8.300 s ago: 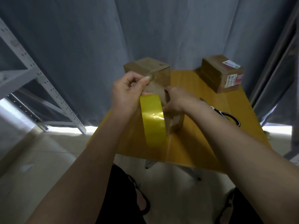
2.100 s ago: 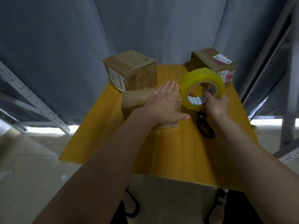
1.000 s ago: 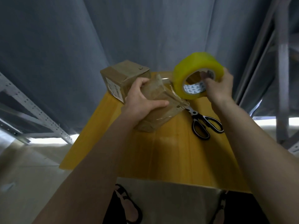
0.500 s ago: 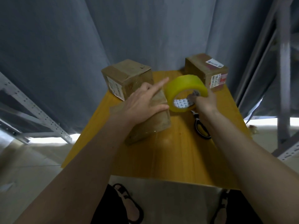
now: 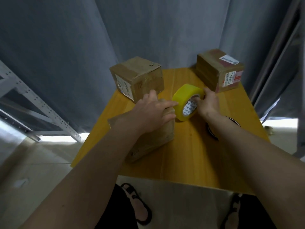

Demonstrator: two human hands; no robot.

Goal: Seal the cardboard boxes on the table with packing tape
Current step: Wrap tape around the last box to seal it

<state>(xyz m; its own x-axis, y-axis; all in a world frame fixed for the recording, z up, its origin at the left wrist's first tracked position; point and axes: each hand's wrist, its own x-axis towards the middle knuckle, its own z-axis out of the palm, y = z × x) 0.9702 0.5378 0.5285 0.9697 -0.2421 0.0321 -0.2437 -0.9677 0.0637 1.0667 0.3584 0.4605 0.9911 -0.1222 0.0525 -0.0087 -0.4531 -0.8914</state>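
Near box (image 5: 153,134) lies tilted mid-table; yellow tape roll (image 5: 185,103) on edge touches its far-right end. Two closed boxes (image 5: 137,78) (image 5: 220,70) stand behind.

Grey curtains (image 5: 148,30) behind a yellow table (image 5: 194,154), pale floor (image 5: 33,171)

On the counter (image 5: 189,152), the near box (image 5: 153,138) lies left of the tape roll (image 5: 184,103); two boxes (image 5: 138,78) (image 5: 219,71) stand far, scissors (image 5: 212,134) right.

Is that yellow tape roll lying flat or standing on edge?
On edge: the yellow tape roll shows its open core sideways, right hand gripping it.
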